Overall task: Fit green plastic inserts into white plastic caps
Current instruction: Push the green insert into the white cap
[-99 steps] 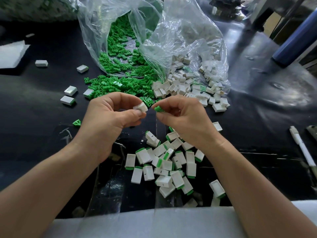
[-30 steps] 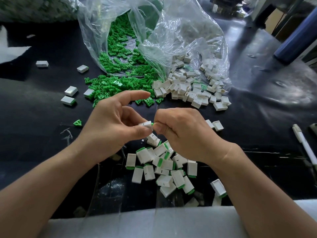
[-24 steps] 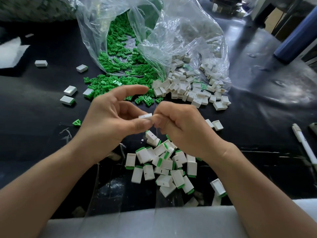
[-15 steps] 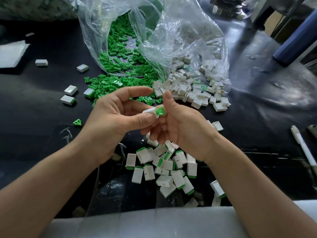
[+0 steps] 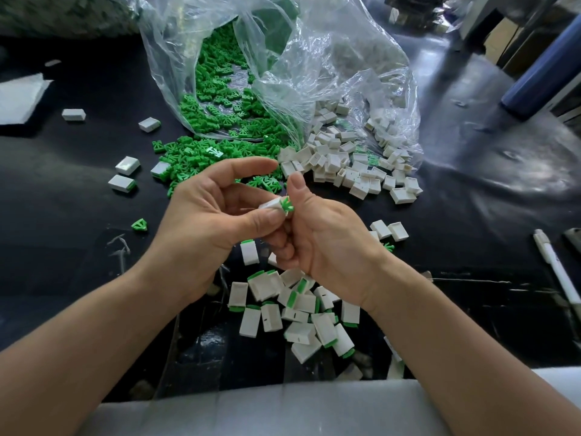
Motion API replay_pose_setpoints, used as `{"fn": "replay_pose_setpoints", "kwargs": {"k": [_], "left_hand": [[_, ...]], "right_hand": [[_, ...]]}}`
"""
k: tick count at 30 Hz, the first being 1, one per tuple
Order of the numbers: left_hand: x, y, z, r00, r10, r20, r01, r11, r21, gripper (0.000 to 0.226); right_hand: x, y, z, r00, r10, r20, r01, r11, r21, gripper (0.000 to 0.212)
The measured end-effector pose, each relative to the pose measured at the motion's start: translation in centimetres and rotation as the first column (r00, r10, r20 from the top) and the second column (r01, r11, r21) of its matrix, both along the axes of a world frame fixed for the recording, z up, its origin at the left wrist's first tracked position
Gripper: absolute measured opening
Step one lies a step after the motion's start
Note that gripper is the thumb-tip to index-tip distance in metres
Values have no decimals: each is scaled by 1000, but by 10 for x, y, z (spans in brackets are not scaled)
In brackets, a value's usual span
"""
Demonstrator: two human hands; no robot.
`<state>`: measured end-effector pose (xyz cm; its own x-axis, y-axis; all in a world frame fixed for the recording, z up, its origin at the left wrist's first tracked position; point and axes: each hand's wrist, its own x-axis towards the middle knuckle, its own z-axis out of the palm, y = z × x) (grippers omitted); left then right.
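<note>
A glossy black table [image 5: 63, 247] fills my remote view. At its far side a large crumpled clear plastic bag [image 5: 330, 58] lies on its side with its mouth toward me, so that the parts spill within reach. A heap of loose green plastic inserts [image 5: 220, 99] runs out on the left. A heap of empty white plastic caps [image 5: 345, 158] lies just beside it on the right. The two kinds are mostly apart, which I judge makes picking easier.

Nearer me, under the wrists, is a smaller pile of finished white caps with green ends [image 5: 298, 309]. It seems to be where done pieces are dropped. A few stray caps lie well apart on the left.

Both bare hands meet above the table, between the bag and the finished pile. The left hand [image 5: 204, 234] pinches one small white plastic cap [image 5: 269, 205] between its thumb and lower fingers, and the forefinger is stretched out above it. The cap's open end is turned toward the other hand, ready to be filled. The right hand [image 5: 327, 240] has its thumb upright and its other fingers curled under. It grips a small green plastic insert [image 5: 286, 205] at the cap's mouth.

The insert touches the cap but shows outside it. I judge it is not yet fully seated and needs a firm push.
</note>
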<state>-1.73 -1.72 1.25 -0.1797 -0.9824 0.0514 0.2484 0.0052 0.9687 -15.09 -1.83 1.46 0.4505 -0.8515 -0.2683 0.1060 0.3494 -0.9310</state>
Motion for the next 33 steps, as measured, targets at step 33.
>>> {"fn": "replay_pose_setpoints", "kwargs": {"k": [33], "left_hand": [[-3, 0, -2, 997, -51, -63, 50, 998, -26, 33]], "right_hand": [[-6, -2, -2, 968, 37, -248, -85, 978, -188, 44]]}}
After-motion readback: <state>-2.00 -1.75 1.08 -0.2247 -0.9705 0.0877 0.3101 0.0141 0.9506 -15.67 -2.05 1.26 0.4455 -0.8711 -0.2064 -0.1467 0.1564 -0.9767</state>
